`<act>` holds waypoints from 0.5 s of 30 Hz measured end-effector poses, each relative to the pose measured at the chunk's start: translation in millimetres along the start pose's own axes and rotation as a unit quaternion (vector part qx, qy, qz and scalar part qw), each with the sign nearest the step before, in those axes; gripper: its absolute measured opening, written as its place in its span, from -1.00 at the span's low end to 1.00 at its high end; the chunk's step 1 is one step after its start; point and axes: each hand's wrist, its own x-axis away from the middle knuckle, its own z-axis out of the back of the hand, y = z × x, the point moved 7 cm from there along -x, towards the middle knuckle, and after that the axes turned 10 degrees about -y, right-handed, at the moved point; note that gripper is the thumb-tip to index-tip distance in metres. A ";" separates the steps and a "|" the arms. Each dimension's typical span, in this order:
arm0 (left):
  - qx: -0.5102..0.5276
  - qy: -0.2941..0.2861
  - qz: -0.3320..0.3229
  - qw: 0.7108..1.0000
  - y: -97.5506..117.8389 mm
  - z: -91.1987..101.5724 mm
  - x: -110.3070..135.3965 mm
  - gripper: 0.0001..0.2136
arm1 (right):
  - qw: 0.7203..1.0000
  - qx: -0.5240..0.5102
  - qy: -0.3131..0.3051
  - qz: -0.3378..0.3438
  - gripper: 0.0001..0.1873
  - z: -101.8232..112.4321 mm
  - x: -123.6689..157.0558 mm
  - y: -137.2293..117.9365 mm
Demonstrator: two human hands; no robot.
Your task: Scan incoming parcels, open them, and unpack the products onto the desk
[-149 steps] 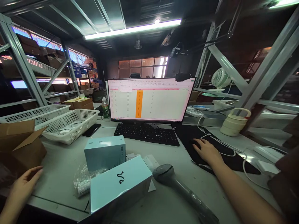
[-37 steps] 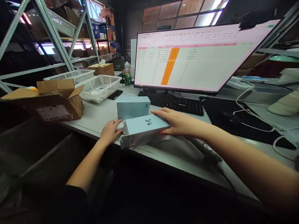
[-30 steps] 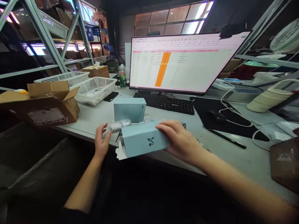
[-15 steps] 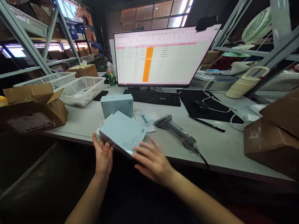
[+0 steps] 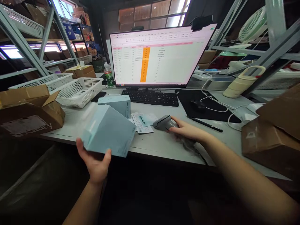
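My left hand (image 5: 95,164) holds a pale blue carton (image 5: 108,131) from below, tilted in front of the table's near edge. My right hand (image 5: 187,131) lies over the handle of a grey barcode scanner (image 5: 162,122) resting on the white table (image 5: 161,142), with fingers curled around it. A second pale blue carton (image 5: 116,104) stands on the table behind the held one. Printed slips (image 5: 142,121) lie between that carton and the scanner.
A monitor (image 5: 157,56) with a spreadsheet, black keyboard (image 5: 151,97), mouse (image 5: 198,106) on a black mat and a pen (image 5: 202,122) sit behind. White baskets (image 5: 78,90) and an open cardboard box (image 5: 28,109) lie left; brown boxes (image 5: 272,137) right. Metal shelving flanks both sides.
My left hand has lifted and turned the pale blue carton off the table edge. My right hand left the carton and reached right onto the barcode scanner.
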 end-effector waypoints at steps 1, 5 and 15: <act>-0.061 0.024 -0.077 0.995 14.3 5.1 1.9 -0.14 | 1.000 0.000 0.011 0.011 -0.13 -0.2 5.3 -3.2; -0.237 0.021 -0.301 0.923 50.3 1.3 7.0 -0.45 | 0.998 -0.003 0.009 0.066 -0.14 -5.9 27.4 -14.0; -0.042 0.026 -0.014 0.999 11.1 20.6 -17.9 -0.39 | 0.976 0.116 0.031 0.182 -0.20 -47.6 78.6 -58.2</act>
